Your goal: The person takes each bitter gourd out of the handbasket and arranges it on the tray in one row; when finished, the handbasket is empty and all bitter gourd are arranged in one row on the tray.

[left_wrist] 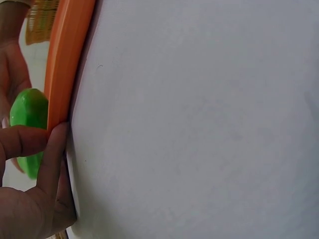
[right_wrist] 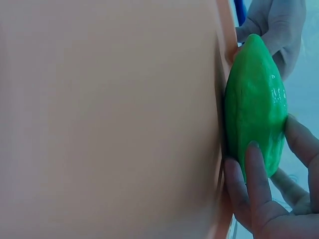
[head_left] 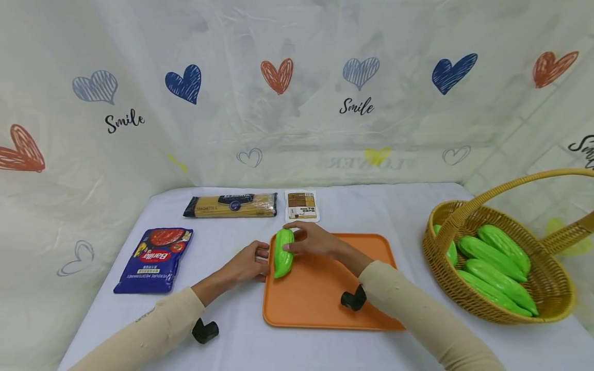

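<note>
A shiny green bitter melon [head_left: 283,252] with a pointed end lies at the left side of the orange tray [head_left: 325,304]. My right hand [head_left: 313,241] grips it, fingers and thumb around its far part, as the right wrist view also shows on the melon [right_wrist: 256,104]. On the left edge of the tray, my left hand [head_left: 248,263] pinches the rim. In the left wrist view its thumb lies on one side of the rim [left_wrist: 67,64] and its fingers on the other.
At right stands a wicker basket [head_left: 433,268] with a tall handle, holding several green bitter melons [head_left: 492,255]. A spaghetti pack [head_left: 234,206] and a small white-and-brown packet [head_left: 301,206] lie behind the tray. A blue sauce pouch [head_left: 155,260] lies at left.
</note>
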The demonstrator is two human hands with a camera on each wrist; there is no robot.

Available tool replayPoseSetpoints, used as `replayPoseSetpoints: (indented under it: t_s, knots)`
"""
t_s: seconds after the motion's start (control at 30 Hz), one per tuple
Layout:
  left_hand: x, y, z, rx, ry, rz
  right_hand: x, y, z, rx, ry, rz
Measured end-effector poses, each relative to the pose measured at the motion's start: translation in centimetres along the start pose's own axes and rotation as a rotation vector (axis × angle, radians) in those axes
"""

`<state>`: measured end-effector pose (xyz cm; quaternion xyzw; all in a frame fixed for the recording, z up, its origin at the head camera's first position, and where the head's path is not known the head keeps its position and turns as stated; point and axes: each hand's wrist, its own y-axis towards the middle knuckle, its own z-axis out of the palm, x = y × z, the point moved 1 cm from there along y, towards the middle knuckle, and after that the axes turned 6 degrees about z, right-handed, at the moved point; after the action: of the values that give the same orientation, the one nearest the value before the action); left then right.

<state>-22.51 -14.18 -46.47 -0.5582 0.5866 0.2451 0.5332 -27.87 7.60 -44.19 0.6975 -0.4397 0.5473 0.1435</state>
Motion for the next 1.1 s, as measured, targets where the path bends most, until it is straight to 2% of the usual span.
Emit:
replayPoseSetpoints:
  t_s: [0.23,0.53,0.87,1.1]
  knots:
    - [0.0,-0.1,-0.1,-0.004,0.009,-0.010,0.1,0.2,0.3,0.012,-0.007,-0.006]
    - [0.2,0.0,0.0,0.004,0.009,0.001,0.2,-0.2,0.4,-0.018,-0.022,0.068]
    - [0.3,0.1,0.2,-0.004,-0.005,0.011,0.0,-1.6,-0.4,-0.036,-0.036,0.074]
    - [0.1,0.0,0.1,-0.014,0.027,-0.004,-0.1,-3.0,-1.5,-0.057,-0.043,0.055]
